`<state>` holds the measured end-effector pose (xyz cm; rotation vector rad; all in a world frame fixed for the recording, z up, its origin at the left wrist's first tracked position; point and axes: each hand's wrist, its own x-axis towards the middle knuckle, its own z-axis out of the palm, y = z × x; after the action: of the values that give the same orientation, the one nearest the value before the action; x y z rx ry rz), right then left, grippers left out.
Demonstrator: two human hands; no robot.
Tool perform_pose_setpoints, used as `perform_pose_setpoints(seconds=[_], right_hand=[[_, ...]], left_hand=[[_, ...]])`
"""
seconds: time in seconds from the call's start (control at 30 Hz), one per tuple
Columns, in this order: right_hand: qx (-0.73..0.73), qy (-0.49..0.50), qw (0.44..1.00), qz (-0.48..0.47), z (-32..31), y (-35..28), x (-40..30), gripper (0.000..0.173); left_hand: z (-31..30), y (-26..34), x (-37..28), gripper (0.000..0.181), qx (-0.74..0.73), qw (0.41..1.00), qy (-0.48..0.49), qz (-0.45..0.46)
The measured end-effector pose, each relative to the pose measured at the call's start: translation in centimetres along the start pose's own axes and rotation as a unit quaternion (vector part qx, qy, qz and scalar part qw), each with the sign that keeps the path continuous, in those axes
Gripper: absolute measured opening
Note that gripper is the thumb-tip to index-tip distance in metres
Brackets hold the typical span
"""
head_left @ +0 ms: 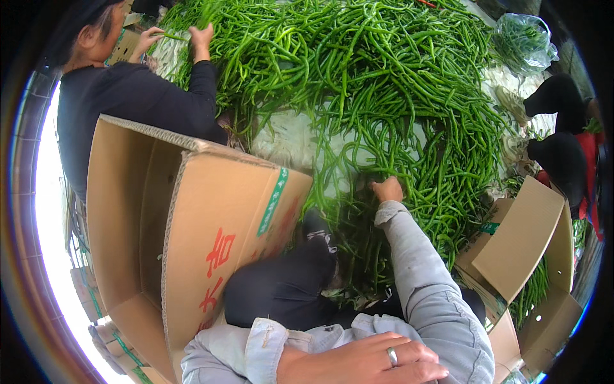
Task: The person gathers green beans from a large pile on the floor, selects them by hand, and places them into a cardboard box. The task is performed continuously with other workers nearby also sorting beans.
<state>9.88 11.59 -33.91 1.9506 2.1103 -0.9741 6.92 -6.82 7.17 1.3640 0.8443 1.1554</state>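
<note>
My right hand (389, 189) reaches forward into long green chili peppers (398, 149), its fingers curled at the near side of the heap. Whether a pepper is between those fingers is hidden. Across my right sleeve, near the bottom of the view, lies my left hand (369, 357), palm down with a ring on one finger. It holds nothing that I can see. A large cardboard box (225, 240) with red and green printing stands tilted at my left, its opening turned left. Loose peppers also lie between my legs, close to a dark shoe (316, 230).
A person in a dark top (144, 96) at the upper left handles peppers. Another cardboard box (520, 240) at right contains peppers. A clear plastic bag (525, 43) of peppers sits at the upper right, above another person's dark-clad legs (556, 125). Pale sheeting (288, 139) lies underneath.
</note>
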Motion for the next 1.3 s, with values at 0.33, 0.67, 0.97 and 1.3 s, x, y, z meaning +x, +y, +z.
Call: perform_pose_setpoints(seconds=[0.33,0.67,0.97,1.3], right_hand=[[0.345,-0.25,0.902,0.077,-4.2,3.8,2.3,0.042],[0.59,-0.128,0.792,-0.092,-17.5,4.4,-6.7,0.024],[0.699,0.01,0.68,-0.221,-30.3,3.6,-14.4,0.015],[0.366,0.163,0.708,-0.582,-24.7,3.2,-28.0,0.016]], left_hand=[[1.1,-0.7,-0.1,0.04,0.067,0.998,0.009,0.007],[3.6,-3.8,-1.3,0.041,0.163,0.973,-0.159,-0.048],[7.2,-10.9,-0.4,0.04,0.07,0.983,-0.094,-0.144],[6.2,-16.9,1.5,0.066,-0.717,0.694,-0.061,-0.042]])
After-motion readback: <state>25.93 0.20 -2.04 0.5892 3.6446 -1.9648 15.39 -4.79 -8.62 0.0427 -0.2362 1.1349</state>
